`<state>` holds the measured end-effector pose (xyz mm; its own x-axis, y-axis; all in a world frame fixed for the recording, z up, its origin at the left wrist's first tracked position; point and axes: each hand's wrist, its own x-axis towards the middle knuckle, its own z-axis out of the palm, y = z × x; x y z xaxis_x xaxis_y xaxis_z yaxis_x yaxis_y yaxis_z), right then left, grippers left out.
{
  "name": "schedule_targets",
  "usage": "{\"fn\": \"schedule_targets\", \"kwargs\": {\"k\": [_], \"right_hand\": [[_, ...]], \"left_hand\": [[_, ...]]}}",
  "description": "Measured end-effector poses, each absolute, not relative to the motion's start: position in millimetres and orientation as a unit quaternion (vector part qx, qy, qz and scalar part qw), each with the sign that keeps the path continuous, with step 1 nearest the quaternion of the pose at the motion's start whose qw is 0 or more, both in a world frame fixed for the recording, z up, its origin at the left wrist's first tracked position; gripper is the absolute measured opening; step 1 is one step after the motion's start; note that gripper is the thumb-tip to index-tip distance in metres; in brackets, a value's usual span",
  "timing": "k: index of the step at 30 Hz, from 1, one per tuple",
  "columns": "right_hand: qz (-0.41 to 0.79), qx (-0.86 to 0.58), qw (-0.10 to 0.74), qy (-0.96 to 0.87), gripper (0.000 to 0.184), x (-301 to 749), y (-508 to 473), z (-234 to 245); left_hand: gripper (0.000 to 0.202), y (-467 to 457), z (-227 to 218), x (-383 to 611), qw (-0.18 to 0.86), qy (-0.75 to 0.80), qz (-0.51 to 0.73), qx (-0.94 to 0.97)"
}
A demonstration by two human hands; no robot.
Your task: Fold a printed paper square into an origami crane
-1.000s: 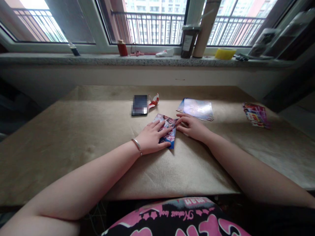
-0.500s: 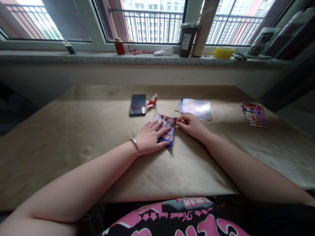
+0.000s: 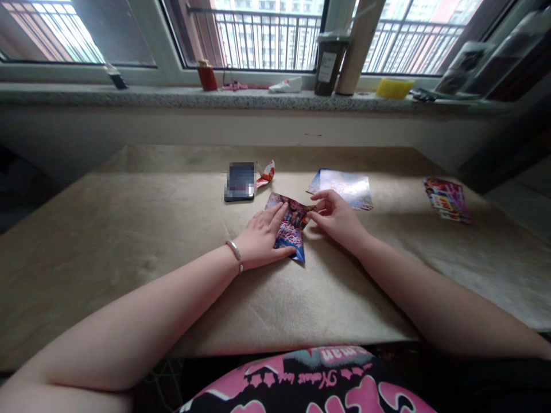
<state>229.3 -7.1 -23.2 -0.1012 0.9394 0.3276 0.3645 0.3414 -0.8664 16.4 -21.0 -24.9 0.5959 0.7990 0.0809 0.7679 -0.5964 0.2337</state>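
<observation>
A colourful printed paper sheet (image 3: 293, 232) lies on the table in front of me, its right edge drawn out into a raised point. My left hand (image 3: 260, 238) rests flat across the left part of the sheet, thumb stretched along its lower side, and covers some of the print. At the raised right edge, my right hand (image 3: 338, 218) pinches the paper between thumb and fingertips. Just behind my right hand lies a small stack of pale, shiny printed sheets (image 3: 346, 186).
A dark phone-like device (image 3: 240, 182), blurred out, lies beyond the sheet beside a crumpled red-and-white wrapper (image 3: 267, 174). Fanned pink printed cards (image 3: 447, 199) are at the right. The windowsill (image 3: 163, 101) holds a red bottle (image 3: 207, 76), a dark lidded container (image 3: 329, 66) and yellow tape (image 3: 394, 88).
The sheet's right edge has lifted and stretched rightward into a point with my right fingers. My left fingers have shifted left and drawn together, uncovering more print.
</observation>
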Motion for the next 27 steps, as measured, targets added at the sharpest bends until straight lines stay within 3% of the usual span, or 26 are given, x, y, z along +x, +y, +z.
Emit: {"fn": "schedule_targets", "kwargs": {"k": [10,16,21,27], "right_hand": [[0.356,-0.537,0.4,-0.652,0.025,230,0,-31],[0.3,-0.557,0.374,-0.678,0.023,226,-7,-22],[0.374,-0.52,0.395,-0.659,0.023,220,-14,-21],[0.377,-0.505,0.396,-0.668,0.02,220,-13,-29]], "left_hand": [[0.098,-20,-23,15,0.098,0.425,0.083,0.896],[0.124,-16,-21,15,0.113,0.384,0.085,0.912],[0.121,-14,-28,10,0.12,0.372,0.15,0.908],[0.114,-13,-32,10,0.103,0.338,0.199,0.914]]}}
